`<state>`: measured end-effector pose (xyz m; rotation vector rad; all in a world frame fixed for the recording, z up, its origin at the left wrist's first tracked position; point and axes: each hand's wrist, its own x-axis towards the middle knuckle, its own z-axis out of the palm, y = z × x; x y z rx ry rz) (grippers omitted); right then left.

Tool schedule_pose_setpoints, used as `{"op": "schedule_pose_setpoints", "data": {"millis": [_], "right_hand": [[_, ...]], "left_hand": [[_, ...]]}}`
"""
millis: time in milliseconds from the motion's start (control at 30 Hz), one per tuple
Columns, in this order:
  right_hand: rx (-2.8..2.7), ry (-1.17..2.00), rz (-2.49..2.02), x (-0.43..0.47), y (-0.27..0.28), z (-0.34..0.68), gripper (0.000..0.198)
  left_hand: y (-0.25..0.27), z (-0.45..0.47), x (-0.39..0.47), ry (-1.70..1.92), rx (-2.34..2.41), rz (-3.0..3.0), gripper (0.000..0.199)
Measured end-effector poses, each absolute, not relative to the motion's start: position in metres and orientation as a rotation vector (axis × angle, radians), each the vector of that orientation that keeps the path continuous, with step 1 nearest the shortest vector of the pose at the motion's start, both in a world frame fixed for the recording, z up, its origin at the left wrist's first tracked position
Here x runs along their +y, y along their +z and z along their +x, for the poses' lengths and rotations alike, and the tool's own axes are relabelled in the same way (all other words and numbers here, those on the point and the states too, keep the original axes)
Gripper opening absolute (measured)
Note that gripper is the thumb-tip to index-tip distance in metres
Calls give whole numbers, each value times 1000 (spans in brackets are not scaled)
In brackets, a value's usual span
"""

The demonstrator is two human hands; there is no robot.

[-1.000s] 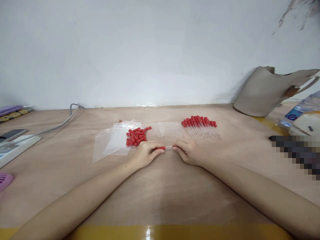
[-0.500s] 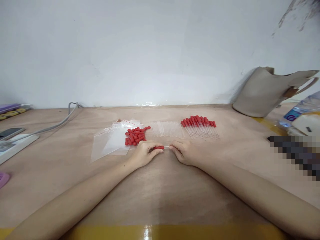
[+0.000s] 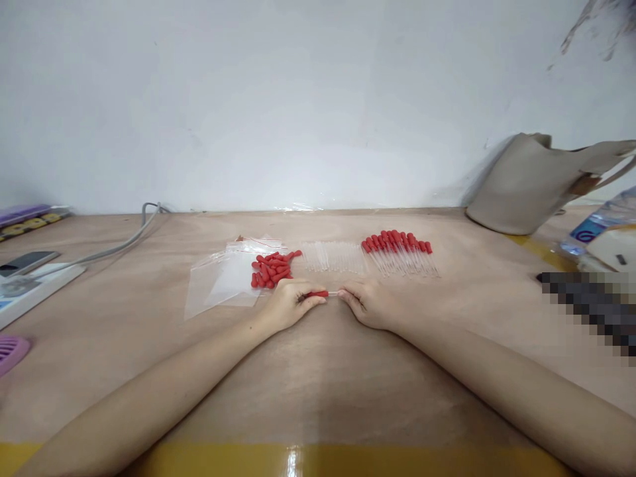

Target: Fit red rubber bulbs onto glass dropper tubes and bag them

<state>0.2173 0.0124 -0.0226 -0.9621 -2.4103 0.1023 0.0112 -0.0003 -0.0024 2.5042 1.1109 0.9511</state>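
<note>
I see the left hand (image 3: 292, 305) pinching a red bulb (image 3: 318, 293), the right hand (image 3: 368, 303) a clear tube (image 3: 332, 293), fingers closed. Loose bulbs (image 3: 271, 269) lie just beyond, left.

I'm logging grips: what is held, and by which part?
Left hand: red bulb, behind its exposed end. Right hand: clear tube, close to the bulb.

To my left I note a phone (image 3: 28, 264) by a white slab (image 3: 67, 279), grey cable (image 3: 119, 249) running toward the wall (image 3: 298, 99), pink slotted object (image 3: 14, 352) nearer me; to my right, beige bag (image 3: 527, 189), plastic bottle (image 3: 609, 215).
</note>
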Motion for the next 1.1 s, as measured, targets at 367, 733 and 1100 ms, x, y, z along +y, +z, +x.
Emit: {"op": "schedule_pose_setpoints", "data": {"millis": [367, 733, 1100], "right_hand": [[-2638, -212, -1289, 14, 35, 242, 20], [-1834, -149, -2126, 81, 17, 271, 28], [-1971, -197, -1951, 75, 3, 262, 35]], "left_hand": [[-11, 15, 4, 1029, 1183, 2475, 36], [-12, 15, 7, 878, 1147, 2524, 12], [-10, 16, 7, 882, 1140, 2538, 12]]}}
